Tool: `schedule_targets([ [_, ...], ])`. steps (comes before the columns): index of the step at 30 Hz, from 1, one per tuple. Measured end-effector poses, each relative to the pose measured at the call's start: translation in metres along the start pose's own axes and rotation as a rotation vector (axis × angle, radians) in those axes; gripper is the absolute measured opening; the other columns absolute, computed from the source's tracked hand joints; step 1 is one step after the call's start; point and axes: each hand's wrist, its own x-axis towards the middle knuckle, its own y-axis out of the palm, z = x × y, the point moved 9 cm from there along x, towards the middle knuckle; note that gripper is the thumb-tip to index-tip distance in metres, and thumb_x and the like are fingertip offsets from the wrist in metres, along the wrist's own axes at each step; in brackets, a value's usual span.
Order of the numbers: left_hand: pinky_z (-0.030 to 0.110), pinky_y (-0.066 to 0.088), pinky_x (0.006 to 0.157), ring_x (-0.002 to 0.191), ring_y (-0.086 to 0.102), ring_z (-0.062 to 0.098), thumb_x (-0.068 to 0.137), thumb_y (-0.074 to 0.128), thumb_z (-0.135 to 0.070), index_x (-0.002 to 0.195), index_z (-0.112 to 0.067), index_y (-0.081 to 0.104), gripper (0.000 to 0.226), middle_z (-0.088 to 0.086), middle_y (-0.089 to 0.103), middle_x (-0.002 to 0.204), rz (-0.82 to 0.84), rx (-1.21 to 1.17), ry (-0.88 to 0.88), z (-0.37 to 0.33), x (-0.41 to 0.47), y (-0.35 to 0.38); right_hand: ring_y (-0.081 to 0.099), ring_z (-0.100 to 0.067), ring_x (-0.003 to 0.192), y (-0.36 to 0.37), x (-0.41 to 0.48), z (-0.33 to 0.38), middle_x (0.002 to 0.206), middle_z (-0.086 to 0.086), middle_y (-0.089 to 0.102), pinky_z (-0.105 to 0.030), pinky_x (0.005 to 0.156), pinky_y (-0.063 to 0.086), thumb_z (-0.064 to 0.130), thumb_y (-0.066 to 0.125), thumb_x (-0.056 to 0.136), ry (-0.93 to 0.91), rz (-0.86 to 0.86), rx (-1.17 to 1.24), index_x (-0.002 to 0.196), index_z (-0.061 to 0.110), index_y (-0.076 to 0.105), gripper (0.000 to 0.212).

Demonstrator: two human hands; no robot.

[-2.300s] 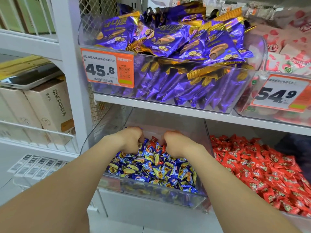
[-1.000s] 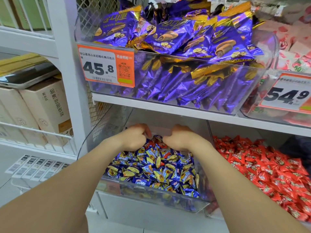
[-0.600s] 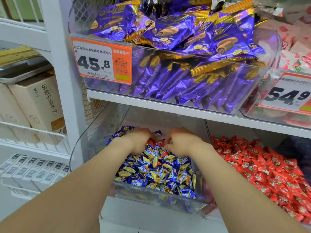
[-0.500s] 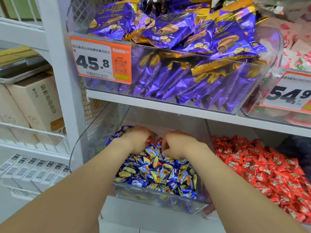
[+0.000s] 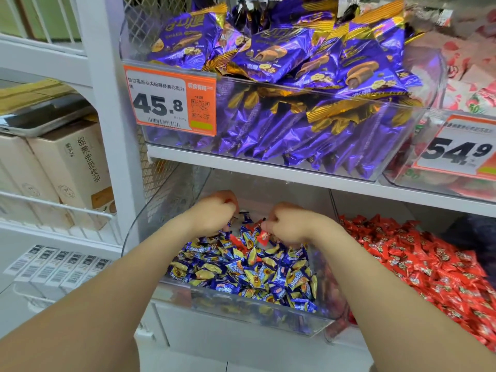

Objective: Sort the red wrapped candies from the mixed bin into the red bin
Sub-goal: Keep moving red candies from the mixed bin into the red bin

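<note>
The person reaches both bare arms into the mixed bin [image 5: 241,316], a clear tub on the lower shelf level filled mostly with blue and yellow wrapped candies [image 5: 241,272]. The left hand [image 5: 214,214] sits knuckles up at the far end of the pile, its fingers curled down into the wrappers. The fingertips are hidden, so it cannot be told whether it has hold of anything. The right hand [image 5: 291,224] lies just beside it, a narrow gap of candies apart, and is likewise curled with the thumb pointing toward the left hand.

A red wrapped candy [image 5: 264,236] lies right under that thumb tip. Whether the thumb and fingers pinch it or only touch it cannot be told. A second red candy [image 5: 236,241] shows in the pile between the two hands, slightly nearer the person than the left hand's knuckles.

The red bin [image 5: 370,208] stands directly to the outer side of the right hand and forearm, heaped with red candies [image 5: 429,267].

Above both hands a white shelf [image 5: 268,171] carries a clear tub of purple snack packs [image 5: 268,63] with an orange price tag [image 5: 171,100] reading 45.8. Another tag [image 5: 461,151] up beyond the right hand reads 54.9. Cardboard boxes [image 5: 72,167] stand well off past the left hand.
</note>
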Motion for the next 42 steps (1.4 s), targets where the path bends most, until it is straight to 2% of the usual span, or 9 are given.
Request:
schedule_targets([
  [4, 0.032, 0.038, 0.057, 0.060, 0.054, 0.017, 0.098, 0.043, -0.032, 0.087, -0.015, 0.055, 0.023, 0.008, 0.054, 0.074, 0.041, -0.242, -0.127, 0.015, -0.006, 0.000, 0.063, -0.015, 0.051, 0.000, -0.006, 0.002, 0.075, -0.005, 0.069, -0.023, 0.050, 0.047, 0.035, 0.053, 0.109, -0.028, 0.017, 0.165, 0.099, 0.007, 0.065, 0.032],
  [9, 0.022, 0.042, 0.050, 0.042, 0.053, 0.009, 0.109, 0.045, -0.044, 0.087, -0.013, 0.064, 0.042, 0.002, 0.063, 0.062, 0.042, 0.018, 0.024, 0.001, -0.008, 0.006, 0.065, -0.015, 0.059, -0.020, -0.005, 0.005, 0.084, -0.005, 0.079, -0.024, 0.057, 0.049, 0.029, 0.063, 0.095, -0.009, -0.185, 0.220, 0.098, 0.019, 0.070, 0.013],
  [12, 0.023, 0.045, 0.056, 0.056, 0.058, 0.006, 0.108, 0.052, -0.027, 0.106, -0.018, 0.073, 0.022, 0.000, 0.073, 0.080, 0.097, 0.165, 0.122, -0.002, -0.004, 0.019, 0.074, -0.018, 0.058, -0.009, 0.002, -0.005, 0.073, -0.009, 0.078, -0.029, 0.065, 0.059, 0.034, 0.061, 0.095, 0.067, -0.118, 0.118, 0.089, 0.014, 0.077, 0.026],
  [15, 0.028, 0.047, 0.070, 0.072, 0.059, 0.006, 0.103, 0.062, -0.028, 0.104, -0.017, 0.074, 0.016, -0.001, 0.071, 0.085, 0.149, 0.251, 0.114, 0.001, -0.003, 0.026, 0.076, -0.021, 0.068, -0.003, 0.014, -0.006, 0.088, -0.008, 0.079, -0.033, 0.071, 0.064, 0.017, 0.070, 0.089, 0.071, -0.139, -0.026, 0.101, 0.014, 0.080, 0.016],
  [22, 0.043, 0.058, 0.079, 0.087, 0.070, 0.025, 0.073, 0.084, -0.066, 0.092, -0.009, 0.074, 0.061, 0.007, 0.075, 0.092, 0.166, 0.462, 0.002, 0.015, -0.007, 0.027, 0.070, -0.034, 0.107, -0.004, 0.036, 0.009, 0.125, -0.007, 0.068, -0.039, 0.088, 0.060, 0.006, 0.069, 0.091, 0.045, -0.239, -0.102, 0.120, 0.027, 0.074, 0.036],
  [29, 0.043, 0.052, 0.071, 0.081, 0.065, 0.027, 0.086, 0.071, -0.045, 0.083, -0.009, 0.063, 0.037, 0.009, 0.068, 0.085, 0.165, 0.410, 0.004, 0.020, -0.004, 0.021, 0.072, -0.026, 0.099, 0.025, 0.052, 0.018, 0.116, -0.006, 0.075, -0.042, 0.093, 0.060, 0.037, 0.069, 0.099, -0.039, -0.049, -0.057, 0.122, 0.020, 0.072, 0.028],
  [33, 0.040, 0.053, 0.074, 0.078, 0.060, 0.026, 0.085, 0.038, -0.051, 0.082, -0.013, 0.058, 0.043, 0.007, 0.063, 0.080, 0.079, 0.347, -0.022, 0.019, -0.003, 0.008, 0.072, -0.027, 0.099, 0.032, 0.052, 0.027, 0.114, -0.001, 0.075, -0.039, 0.092, 0.061, 0.025, 0.068, 0.097, -0.074, -0.029, -0.001, 0.105, 0.023, 0.075, 0.011],
  [36, 0.037, 0.046, 0.065, 0.076, 0.057, 0.030, 0.079, 0.038, -0.039, 0.072, -0.015, 0.054, 0.030, 0.008, 0.061, 0.077, 0.055, 0.354, -0.032, 0.023, -0.001, 0.003, 0.075, -0.030, 0.083, 0.035, 0.052, 0.020, 0.099, -0.011, 0.079, -0.041, 0.078, 0.064, 0.018, 0.066, 0.094, -0.013, -0.003, 0.056, 0.099, 0.012, 0.079, 0.016],
  [42, 0.044, 0.057, 0.077, 0.085, 0.067, 0.031, 0.087, 0.040, -0.028, 0.083, -0.018, 0.068, 0.030, 0.010, 0.072, 0.088, 0.073, 0.359, 0.018, 0.024, -0.001, 0.007, 0.065, -0.022, 0.059, 0.007, 0.041, 0.010, 0.073, -0.011, 0.075, -0.033, 0.064, 0.060, 0.026, 0.076, 0.094, 0.095, -0.092, 0.203, 0.099, 0.003, 0.078, 0.024],
])
